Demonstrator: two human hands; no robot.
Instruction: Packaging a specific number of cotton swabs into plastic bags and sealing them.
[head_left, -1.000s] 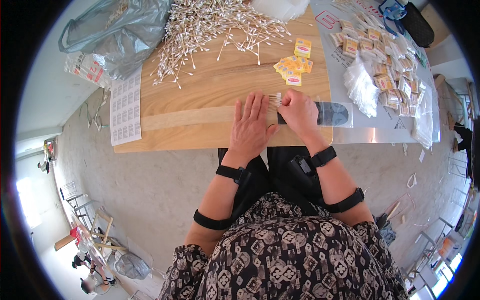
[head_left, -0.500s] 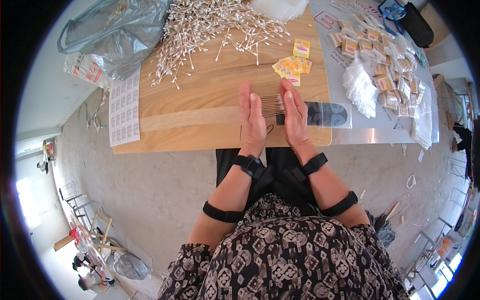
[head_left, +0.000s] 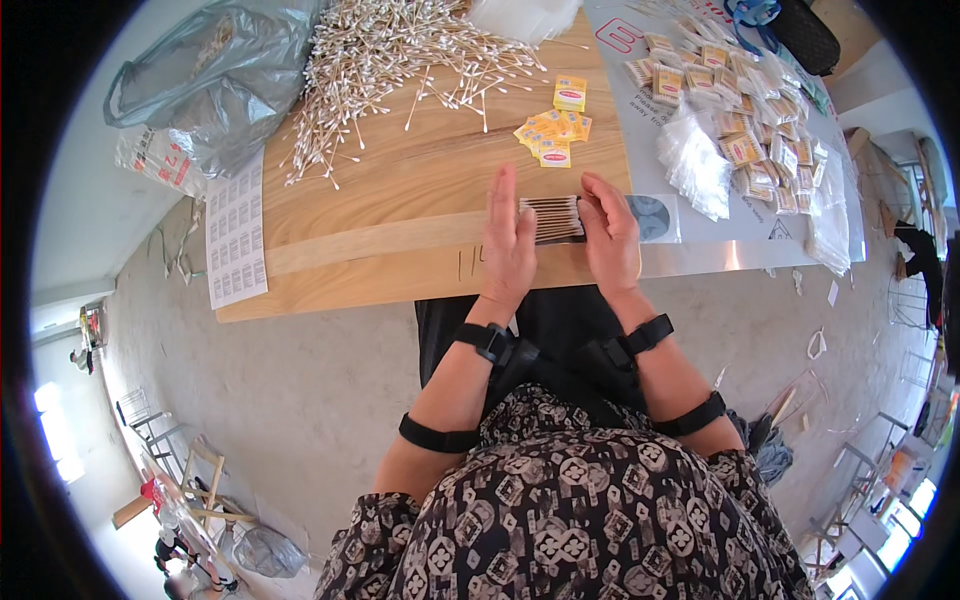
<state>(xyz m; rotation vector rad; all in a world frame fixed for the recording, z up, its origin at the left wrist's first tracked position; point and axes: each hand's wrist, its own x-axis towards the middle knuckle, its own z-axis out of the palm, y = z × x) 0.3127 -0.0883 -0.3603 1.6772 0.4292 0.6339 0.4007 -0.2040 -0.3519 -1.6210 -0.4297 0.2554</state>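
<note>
A flat row of cotton swabs lies side by side at the near right of the wooden board, between my two hands. My left hand stands on edge at the swabs' left ends, fingers stretched, thumb next to the tips. At their right ends is my right hand, its fingers slightly curved and apart. Both palms face each other. A clear bag with a dark patterned piece sticks out beyond my right hand, partly hidden by it. Small yellow cards lie just past the hands.
A big heap of loose cotton swabs covers the board's far side. Packed swab bags pile up at the right, beside empty clear bags. A grey plastic bag and a printed label sheet are at the left.
My view has shifted, so the board sits further left in it. Both hands and the swab row have moved right along the board. My hands are slightly wider apart, showing more of the swabs.
</note>
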